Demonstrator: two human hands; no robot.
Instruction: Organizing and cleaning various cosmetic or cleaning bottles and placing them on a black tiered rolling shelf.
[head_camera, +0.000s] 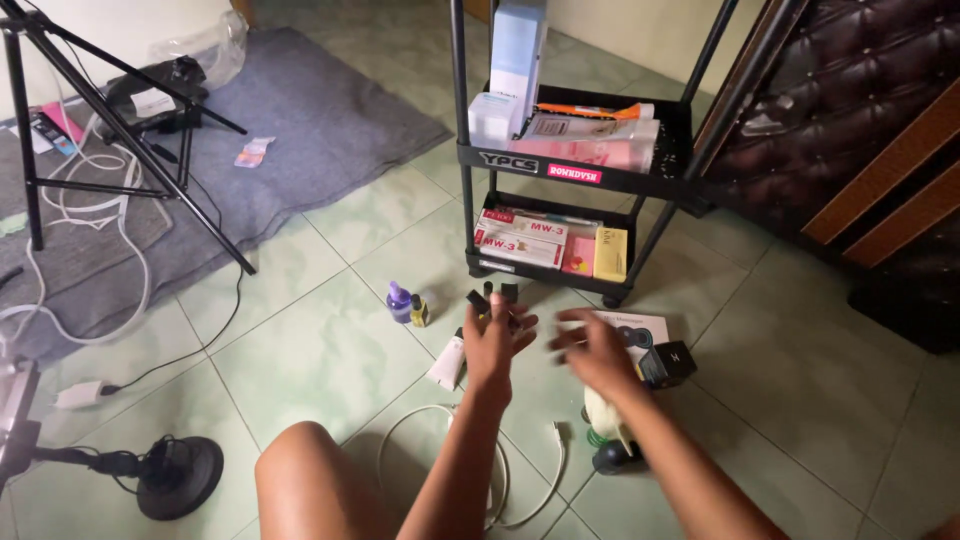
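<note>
The left hand is raised above the green tiled floor with its fingers spread apart and pointing away from the person; it clamps nothing. Directly beyond its fingertips stand three small dark bottles, close together on the floor in front of the cart; whether the fingertips touch them cannot be determined. The right hand is blurred, its fingers loosely extended toward the left hand, and whether it holds anything cannot be determined. The two hands are near each other but not in contact. A small black box lies just beside the right hand, on its right side, partly over a flat white box. A white tube lies on the floor just left of the left wrist. A purple bottle and a small yellow bottle stand side by side further left. A white cable loops on the floor under both forearms. A white and dark object sits partly hidden beneath the right forearm. The black rolling cart stands behind the hands; its shelves hold flat boxes and tubes. A bare knee is visible at lower left. A grey mat and a black tripod occupy the upper left area, well apart from the hands.
</note>
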